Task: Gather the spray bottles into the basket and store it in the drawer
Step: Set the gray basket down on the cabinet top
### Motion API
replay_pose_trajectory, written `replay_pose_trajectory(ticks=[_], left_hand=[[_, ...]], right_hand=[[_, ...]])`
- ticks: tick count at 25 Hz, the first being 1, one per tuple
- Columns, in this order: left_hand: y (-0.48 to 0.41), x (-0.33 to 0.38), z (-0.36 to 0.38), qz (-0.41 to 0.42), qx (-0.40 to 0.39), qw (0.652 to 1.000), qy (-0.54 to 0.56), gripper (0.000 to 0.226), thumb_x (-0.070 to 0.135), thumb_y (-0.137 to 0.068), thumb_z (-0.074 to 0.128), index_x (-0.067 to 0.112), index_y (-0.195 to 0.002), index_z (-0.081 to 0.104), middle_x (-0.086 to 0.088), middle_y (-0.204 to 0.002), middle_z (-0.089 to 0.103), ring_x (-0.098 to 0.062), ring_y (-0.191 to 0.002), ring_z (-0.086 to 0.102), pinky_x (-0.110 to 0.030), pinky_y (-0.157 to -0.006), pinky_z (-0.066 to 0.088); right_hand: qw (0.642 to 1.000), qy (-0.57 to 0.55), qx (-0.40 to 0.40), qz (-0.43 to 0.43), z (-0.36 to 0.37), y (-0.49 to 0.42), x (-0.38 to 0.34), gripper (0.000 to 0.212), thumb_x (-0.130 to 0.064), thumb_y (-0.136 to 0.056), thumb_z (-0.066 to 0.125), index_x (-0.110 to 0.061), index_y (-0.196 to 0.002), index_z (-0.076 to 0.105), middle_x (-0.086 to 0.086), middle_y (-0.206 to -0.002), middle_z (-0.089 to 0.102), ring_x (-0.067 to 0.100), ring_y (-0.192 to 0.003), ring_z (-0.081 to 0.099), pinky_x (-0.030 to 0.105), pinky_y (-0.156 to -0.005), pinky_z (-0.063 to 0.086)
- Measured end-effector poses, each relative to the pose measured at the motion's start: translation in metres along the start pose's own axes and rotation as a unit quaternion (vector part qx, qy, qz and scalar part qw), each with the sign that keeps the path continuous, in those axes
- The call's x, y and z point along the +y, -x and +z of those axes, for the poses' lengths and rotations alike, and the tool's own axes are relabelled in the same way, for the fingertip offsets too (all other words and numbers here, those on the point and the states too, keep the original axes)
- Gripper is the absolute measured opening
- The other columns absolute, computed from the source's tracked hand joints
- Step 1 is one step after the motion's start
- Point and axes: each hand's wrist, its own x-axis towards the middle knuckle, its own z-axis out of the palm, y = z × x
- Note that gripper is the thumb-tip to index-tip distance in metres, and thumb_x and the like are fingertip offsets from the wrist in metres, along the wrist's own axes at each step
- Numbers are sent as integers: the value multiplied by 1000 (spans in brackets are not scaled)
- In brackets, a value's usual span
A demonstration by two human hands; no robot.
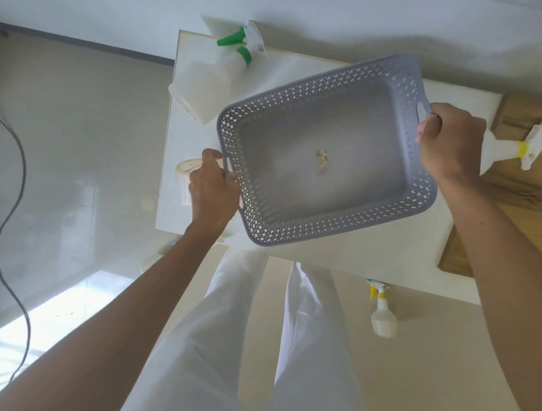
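I hold a grey perforated basket point(363, 83) above the white cabinet top point(373, 252), tilted, with only a small scrap lying inside. My left hand point(212, 187) grips its near-left handle and my right hand point(450, 138) grips its far-right handle. A white spray bottle with a green nozzle point(208, 80) lies on the cabinet top at the far left, touching the basket's corner. A white bottle with a yellow trigger point(514, 146) lies at the right, partly behind my right hand. Another yellow-capped spray bottle point(382, 314) stands on the floor.
A pale roll-like object point(184, 172) sits at the cabinet's left edge beside my left hand. A wooden surface point(529, 199) adjoins the cabinet on the right. A black cable point(13, 204) snakes over the tiled floor at left. My white-trousered legs point(235, 348) fill the foreground.
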Motion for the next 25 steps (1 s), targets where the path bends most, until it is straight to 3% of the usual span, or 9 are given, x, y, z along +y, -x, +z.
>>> replay_pose_trajectory(ticks=[2,6,7,10,13,17,25], left_hand=[[3,-1,-6,0,26,999,38,30,4,-93,50,10,-122,53,-12,-85,71,-35,-84,69,-52,-85,56],[8,-3,-16,29,48,997,61,32,3,-93,47,13,-122,58,-11,-89,71,-32,-80,70,-50,-80,59],[9,-3,-18,38,47,997,55,33,3,-93,47,13,-122,59,-12,-89,72,-33,-80,70,-49,-81,59],[10,-5,-16,46,31,998,36,36,0,-92,47,12,-123,61,-16,-91,72,-36,-82,70,-50,-85,58],[11,-6,-11,62,15,998,16,36,-1,-93,48,10,-124,62,-18,-94,73,-37,-84,70,-50,-86,57],[7,-5,-2,60,9,998,-7,34,1,-93,50,10,-123,61,-13,-93,75,-34,-86,71,-47,-89,56],[-2,-2,8,57,-6,998,-22,37,0,-91,47,10,-124,60,-13,-93,76,-32,-89,70,-44,-89,54]], right_hand=[[998,-54,15,11,-6,16,1,28,0,-92,33,11,-82,56,23,-91,73,37,-86,70,37,-76,54],[992,-113,37,35,-11,69,11,24,-2,-97,39,3,-80,55,6,-84,71,10,-69,63,4,-57,37],[990,-126,41,39,-10,85,16,23,-2,-97,41,1,-80,56,6,-82,71,12,-68,63,4,-59,39],[985,-149,33,77,0,128,33,23,-4,-98,42,-1,-86,61,6,-77,71,25,-73,69,33,-73,54],[978,-172,22,114,13,152,44,25,-6,-101,42,-1,-87,62,1,-71,68,25,-74,72,45,-79,58],[975,-176,19,133,27,157,51,26,-6,-102,42,-1,-87,62,3,-73,69,29,-76,73,50,-82,58],[977,-163,25,138,33,145,54,26,-6,-102,41,1,-88,62,4,-75,69,28,-76,72,43,-83,56]])
